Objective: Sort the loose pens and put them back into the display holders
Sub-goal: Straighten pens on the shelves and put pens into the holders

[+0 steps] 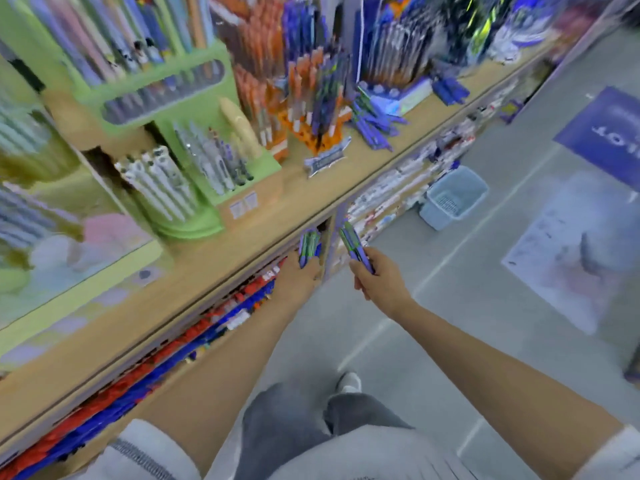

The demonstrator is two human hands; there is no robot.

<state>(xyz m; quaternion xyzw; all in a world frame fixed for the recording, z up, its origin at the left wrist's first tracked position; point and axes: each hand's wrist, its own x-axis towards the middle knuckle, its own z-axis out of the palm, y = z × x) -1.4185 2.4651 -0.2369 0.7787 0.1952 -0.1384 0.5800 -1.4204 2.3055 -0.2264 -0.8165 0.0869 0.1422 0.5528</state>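
At centre frame, just below the front edge of the shelf (207, 261), the left grip (300, 276) is clenched round a short bundle of green-and-purple pens (309, 244), which point up. Just to its right, the right grip (379, 285) is clenched round a second bundle (353, 244) of the same colours, tilted toward the upper left. The two bundles are near each other but apart. Neither is in a holder.

Status: partly done. Both grips are loaded, and these pens are not yet seated.

Remaining work, as judged from this view:

1. At upper centre-right, a heap of loose purple pens (372, 124) lies flat on the shelf beside the orange holder (311, 135). It needs gathering and sorting.
2. Further toward the upper right, a smaller heap (450, 90) also lies flat on the shelf. Treat it the same way.
3. The held bundles go into the matching holder. Motion blur hides which one that is. The dark green-and-purple pens standing at upper centre appear the likeliest match.

At upper left, the green holder (162, 95) looks stocked and upright, so no action seems needed there. With both grips occupied, one bundle probably has to be seated before more loose pens can be picked up.
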